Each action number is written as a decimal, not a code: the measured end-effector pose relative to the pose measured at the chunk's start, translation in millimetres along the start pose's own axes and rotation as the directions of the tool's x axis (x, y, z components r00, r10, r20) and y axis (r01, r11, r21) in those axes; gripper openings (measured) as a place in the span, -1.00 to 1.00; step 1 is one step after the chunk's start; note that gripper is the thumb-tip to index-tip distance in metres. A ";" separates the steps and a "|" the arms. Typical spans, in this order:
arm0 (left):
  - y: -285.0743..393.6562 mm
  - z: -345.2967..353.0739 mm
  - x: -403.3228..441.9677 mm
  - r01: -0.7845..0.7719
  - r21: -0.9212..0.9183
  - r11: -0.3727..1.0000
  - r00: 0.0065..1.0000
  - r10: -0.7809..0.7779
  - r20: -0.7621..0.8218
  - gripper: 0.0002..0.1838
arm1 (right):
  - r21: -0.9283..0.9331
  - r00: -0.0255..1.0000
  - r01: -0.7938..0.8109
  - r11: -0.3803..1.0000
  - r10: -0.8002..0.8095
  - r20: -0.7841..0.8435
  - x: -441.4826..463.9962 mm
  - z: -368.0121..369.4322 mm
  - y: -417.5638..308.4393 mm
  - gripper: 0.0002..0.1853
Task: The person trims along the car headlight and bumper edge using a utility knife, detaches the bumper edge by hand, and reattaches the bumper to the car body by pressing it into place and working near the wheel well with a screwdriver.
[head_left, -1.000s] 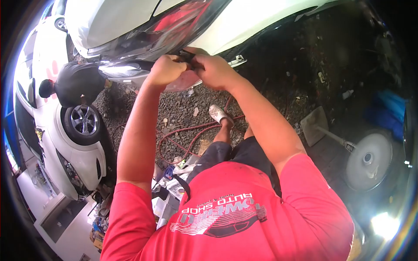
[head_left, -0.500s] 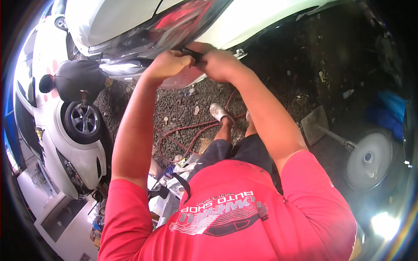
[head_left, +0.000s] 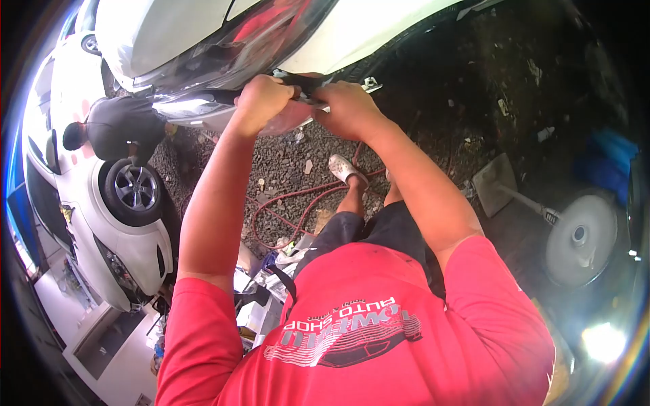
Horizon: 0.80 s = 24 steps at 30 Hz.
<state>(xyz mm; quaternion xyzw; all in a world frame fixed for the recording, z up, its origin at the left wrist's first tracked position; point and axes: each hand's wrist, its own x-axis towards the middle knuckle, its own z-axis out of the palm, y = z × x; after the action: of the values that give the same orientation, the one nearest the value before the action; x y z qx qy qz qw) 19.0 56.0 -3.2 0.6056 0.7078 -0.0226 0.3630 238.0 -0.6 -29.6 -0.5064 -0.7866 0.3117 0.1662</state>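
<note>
At the front corner of a white car, my left hand (head_left: 264, 105) is closed over the top edge of the glossy bumper (head_left: 288, 120), just below the headlight (head_left: 237, 47). My right hand (head_left: 349, 111) pinches the bumper's end, beside the fender (head_left: 365, 34). A dark gap shows between the hands, where bumper and fender stand apart. The bumper mirrors my red shirt. Fingertips of both hands are partly hidden behind the edge.
A person in dark clothes (head_left: 125, 128) bends by another white car (head_left: 112, 203) at left. A red hose (head_left: 271, 203) crosses the gravel by my feet. A round-based stand (head_left: 579, 237) lies at right. Boxes and clutter (head_left: 254, 314) stand near my left side.
My hands have moved slightly apart along the bumper edge. More of the dark gap and the bumper's rim shows between them. The view has shifted a little.
</note>
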 end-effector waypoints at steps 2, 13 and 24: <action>3.2 4.0 -2.3 0.020 0.059 0.998 0.998 -0.017 -0.056 -0.60 | 0.000 1.000 0.022 1.000 -0.022 -0.012 -2.2 0.6 -1.1 -0.64; 12.0 8.1 -30.4 -0.031 0.094 0.995 0.956 0.057 -0.287 -0.49 | -0.002 0.997 0.034 0.999 -0.034 -0.071 -6.6 7.9 -1.8 -0.64; 13.1 -39.1 -24.1 -0.137 -0.134 0.982 0.974 0.158 0.161 -0.56 | -0.041 0.996 0.036 0.999 -0.040 -0.078 -6.4 12.2 -0.2 -0.62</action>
<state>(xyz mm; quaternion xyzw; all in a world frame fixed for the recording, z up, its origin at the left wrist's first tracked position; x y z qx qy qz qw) 11.5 57.6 43.9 0.6290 0.6272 -0.0041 0.4593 233.6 -10.4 -38.3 -0.5064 -0.7950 0.2728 0.1929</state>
